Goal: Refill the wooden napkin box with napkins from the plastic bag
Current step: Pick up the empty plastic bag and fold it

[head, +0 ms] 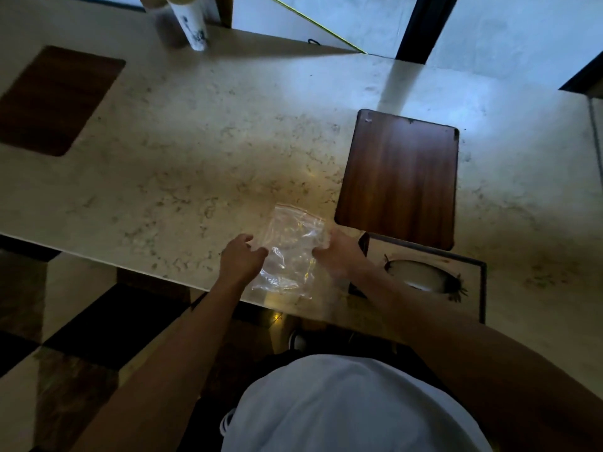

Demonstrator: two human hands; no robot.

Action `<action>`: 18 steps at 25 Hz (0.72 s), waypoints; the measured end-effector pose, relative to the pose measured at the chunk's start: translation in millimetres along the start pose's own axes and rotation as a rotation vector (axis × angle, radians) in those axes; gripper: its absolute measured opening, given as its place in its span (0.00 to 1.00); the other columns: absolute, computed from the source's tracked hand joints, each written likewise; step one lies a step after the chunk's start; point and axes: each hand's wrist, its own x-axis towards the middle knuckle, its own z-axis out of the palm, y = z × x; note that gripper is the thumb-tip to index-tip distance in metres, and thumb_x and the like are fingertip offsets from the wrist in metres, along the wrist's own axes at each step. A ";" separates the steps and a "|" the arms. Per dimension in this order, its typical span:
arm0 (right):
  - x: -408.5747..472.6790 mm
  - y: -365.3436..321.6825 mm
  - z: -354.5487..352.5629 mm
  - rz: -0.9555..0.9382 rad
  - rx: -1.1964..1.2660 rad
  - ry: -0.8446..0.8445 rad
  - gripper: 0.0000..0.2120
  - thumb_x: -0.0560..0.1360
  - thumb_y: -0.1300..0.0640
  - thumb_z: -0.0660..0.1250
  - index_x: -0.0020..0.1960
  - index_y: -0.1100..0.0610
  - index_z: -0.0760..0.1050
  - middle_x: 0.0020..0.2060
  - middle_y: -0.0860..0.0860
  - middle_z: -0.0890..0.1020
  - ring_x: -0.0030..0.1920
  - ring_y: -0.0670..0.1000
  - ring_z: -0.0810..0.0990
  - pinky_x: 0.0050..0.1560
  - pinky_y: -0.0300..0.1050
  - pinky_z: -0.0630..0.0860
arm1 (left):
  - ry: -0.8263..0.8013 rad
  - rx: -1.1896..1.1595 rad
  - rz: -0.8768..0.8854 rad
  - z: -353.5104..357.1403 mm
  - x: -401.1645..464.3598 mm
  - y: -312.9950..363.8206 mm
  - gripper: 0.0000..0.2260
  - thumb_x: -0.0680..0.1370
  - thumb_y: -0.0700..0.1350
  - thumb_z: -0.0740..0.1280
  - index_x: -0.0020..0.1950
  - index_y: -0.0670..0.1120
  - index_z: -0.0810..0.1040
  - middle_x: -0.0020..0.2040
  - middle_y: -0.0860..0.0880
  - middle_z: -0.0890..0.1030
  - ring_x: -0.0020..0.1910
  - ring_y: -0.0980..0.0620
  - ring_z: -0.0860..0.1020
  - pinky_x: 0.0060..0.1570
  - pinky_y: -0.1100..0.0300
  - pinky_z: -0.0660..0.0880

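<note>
A clear plastic zip bag (290, 252) lies on the marble table near its front edge and looks flat and see-through. My left hand (239, 257) pinches its left side and my right hand (336, 254) grips its right side. Just to the right stands the wooden napkin box (470, 282), its top showing an oval slot (421, 275) with white napkin inside. My right forearm crosses the box's near left corner.
A dark wooden board (401, 177) lies on the table behind the box. Another dark wooden mat (52, 99) lies at the far left. A white cup with black print (191, 22) stands at the back. The table's front edge runs just below the bag.
</note>
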 end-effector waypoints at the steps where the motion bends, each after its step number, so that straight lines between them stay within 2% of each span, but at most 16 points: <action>1: 0.7 -0.3 4.2 0.055 0.019 -0.015 0.18 0.77 0.52 0.67 0.64 0.58 0.75 0.54 0.54 0.83 0.50 0.53 0.83 0.42 0.44 0.80 | -0.010 0.020 -0.013 1.0 0.2 -0.9 0.24 0.76 0.47 0.72 0.71 0.41 0.75 0.64 0.39 0.81 0.61 0.41 0.80 0.60 0.52 0.73; 5: 0.2 -1.2 15.4 0.208 0.143 0.012 0.16 0.77 0.54 0.66 0.61 0.62 0.73 0.48 0.55 0.81 0.43 0.51 0.81 0.34 0.41 0.74 | -0.044 -0.077 -0.103 3.6 7.7 -5.3 0.23 0.75 0.47 0.72 0.69 0.42 0.76 0.62 0.40 0.81 0.58 0.41 0.81 0.60 0.50 0.77; 6: 0.1 -1.0 16.8 0.228 0.180 0.026 0.14 0.77 0.55 0.66 0.59 0.61 0.74 0.45 0.54 0.81 0.41 0.51 0.80 0.33 0.41 0.74 | -0.063 -0.124 -0.140 4.6 11.1 -6.8 0.23 0.75 0.47 0.72 0.67 0.41 0.77 0.59 0.40 0.82 0.56 0.40 0.81 0.57 0.49 0.78; 7: -0.3 -1.3 18.3 0.252 0.220 0.034 0.11 0.77 0.56 0.66 0.56 0.60 0.75 0.43 0.54 0.80 0.40 0.51 0.79 0.34 0.43 0.76 | -0.091 -0.175 -0.177 3.4 11.1 -5.5 0.21 0.74 0.46 0.72 0.65 0.41 0.78 0.56 0.39 0.82 0.52 0.40 0.83 0.51 0.51 0.80; 9: 0.9 0.2 20.2 0.294 0.278 0.017 0.04 0.77 0.58 0.66 0.46 0.59 0.75 0.40 0.56 0.79 0.40 0.54 0.79 0.45 0.54 0.80 | -0.132 -0.300 -0.213 3.0 12.2 -6.6 0.10 0.75 0.43 0.72 0.54 0.39 0.81 0.45 0.39 0.83 0.36 0.44 0.80 0.33 0.60 0.75; 10: 0.4 1.7 21.0 0.309 0.312 -0.008 0.06 0.78 0.60 0.65 0.42 0.58 0.75 0.39 0.56 0.79 0.41 0.55 0.78 0.48 0.56 0.80 | -0.154 -0.369 -0.235 2.7 11.9 -8.7 0.05 0.75 0.41 0.71 0.46 0.40 0.82 0.40 0.40 0.82 0.29 0.47 0.77 0.26 0.64 0.71; 11: -0.8 3.6 22.1 0.324 0.371 -0.027 0.09 0.78 0.62 0.65 0.39 0.58 0.74 0.38 0.57 0.78 0.40 0.56 0.77 0.47 0.56 0.79 | -0.185 -0.410 -0.248 0.7 9.7 -9.4 0.06 0.75 0.40 0.71 0.40 0.40 0.81 0.35 0.41 0.80 0.25 0.49 0.74 0.23 0.65 0.68; 13: -6.3 6.1 23.0 0.345 0.540 -0.033 0.09 0.79 0.63 0.65 0.40 0.60 0.77 0.37 0.57 0.78 0.40 0.55 0.77 0.44 0.50 0.76 | -0.245 -0.472 -0.259 -2.9 6.7 -14.7 0.08 0.75 0.39 0.72 0.38 0.35 0.81 0.32 0.41 0.78 0.25 0.49 0.73 0.24 0.64 0.68; 15: -11.7 7.1 21.2 0.345 0.615 -0.030 0.07 0.81 0.61 0.65 0.46 0.61 0.80 0.39 0.57 0.80 0.40 0.53 0.78 0.45 0.49 0.77 | -0.282 -0.494 -0.230 -7.5 1.9 -18.0 0.09 0.74 0.39 0.73 0.45 0.31 0.82 0.32 0.40 0.80 0.29 0.46 0.77 0.29 0.61 0.73; 18: -19.7 5.0 15.7 0.331 0.706 -0.029 0.05 0.81 0.63 0.65 0.50 0.60 0.80 0.38 0.55 0.80 0.36 0.51 0.78 0.38 0.44 0.78 | -0.325 -0.541 -0.184 -12.4 -8.5 -15.9 0.06 0.77 0.39 0.71 0.45 0.36 0.81 0.34 0.43 0.82 0.32 0.46 0.78 0.33 0.59 0.74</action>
